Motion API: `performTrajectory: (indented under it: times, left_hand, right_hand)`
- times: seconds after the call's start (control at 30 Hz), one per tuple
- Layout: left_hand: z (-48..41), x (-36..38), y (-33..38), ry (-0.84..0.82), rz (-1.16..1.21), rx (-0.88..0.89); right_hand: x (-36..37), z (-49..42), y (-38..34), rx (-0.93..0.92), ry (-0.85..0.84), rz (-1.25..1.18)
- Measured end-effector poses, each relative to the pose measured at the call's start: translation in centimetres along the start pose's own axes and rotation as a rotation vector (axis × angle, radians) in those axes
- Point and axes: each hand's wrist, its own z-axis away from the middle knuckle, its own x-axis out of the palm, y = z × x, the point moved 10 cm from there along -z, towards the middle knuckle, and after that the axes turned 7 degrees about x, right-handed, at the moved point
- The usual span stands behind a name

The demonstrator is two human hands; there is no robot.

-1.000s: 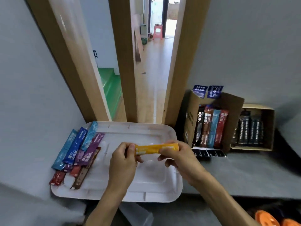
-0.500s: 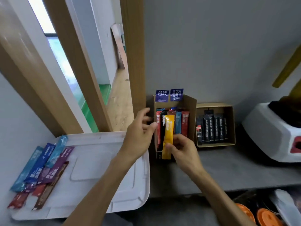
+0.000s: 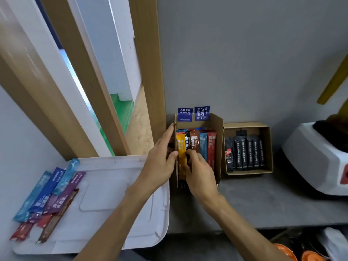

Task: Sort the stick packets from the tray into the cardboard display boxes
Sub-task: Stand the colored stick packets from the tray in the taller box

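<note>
The orange stick packet (image 3: 181, 147) stands at the left end of the coloured packets in the taller cardboard display box (image 3: 218, 132). My right hand (image 3: 199, 172) pinches its lower part inside the box. My left hand (image 3: 162, 157) grips the box's left wall, thumb curled over the edge. A second, lower cardboard box (image 3: 267, 147) to the right holds several black packets. The white tray (image 3: 116, 204) at the left carries a pile of blue, purple, red and brown stick packets (image 3: 49, 194) on its left side.
A white appliance (image 3: 316, 159) stands on the grey shelf (image 3: 263, 204) at the far right. Wooden door frames (image 3: 146, 72) rise behind the tray. Orange round objects (image 3: 301, 256) lie below the shelf's front edge.
The orange packet has gone from in front of the box into its left end. My left hand has closed on the box's left wall. The view has shifted closer to the boxes.
</note>
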Motion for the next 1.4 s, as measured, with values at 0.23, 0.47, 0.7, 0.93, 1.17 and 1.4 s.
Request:
performTrajectory:
  times: [0.23, 0.47, 0.7, 0.93, 1.17, 1.4]
  left_hand:
    - [-0.2, 0.0, -0.4, 0.017, -0.012, -0.004]
    - [1.0, -0.8, -1.4, 0.037, -0.048, -0.037]
    - [7.7, -2.8, -7.8, -0.022, -0.211, -0.206]
    - [13.4, -10.7, -12.3, 0.192, -0.526, -0.360]
    - [17.6, -19.2, -17.2, 0.225, -0.912, -0.668]
    - [17.4, -19.3, -18.2, 0.164, -0.926, -0.736]
  right_hand:
    - [1.6, -0.3, -0.2, -0.083, -0.050, 0.148]
    - [0.6, 0.9, -1.5, -0.320, 0.093, 0.468]
    - [1.6, -0.1, -1.3, -0.465, 0.077, 0.675]
    - [1.8, -0.2, -0.7, -0.451, 0.076, 0.601]
    - [1.8, -0.3, -0.5, -0.425, 0.085, 0.610]
    - [1.6, -0.3, -1.1, -0.430, 0.094, 0.639]
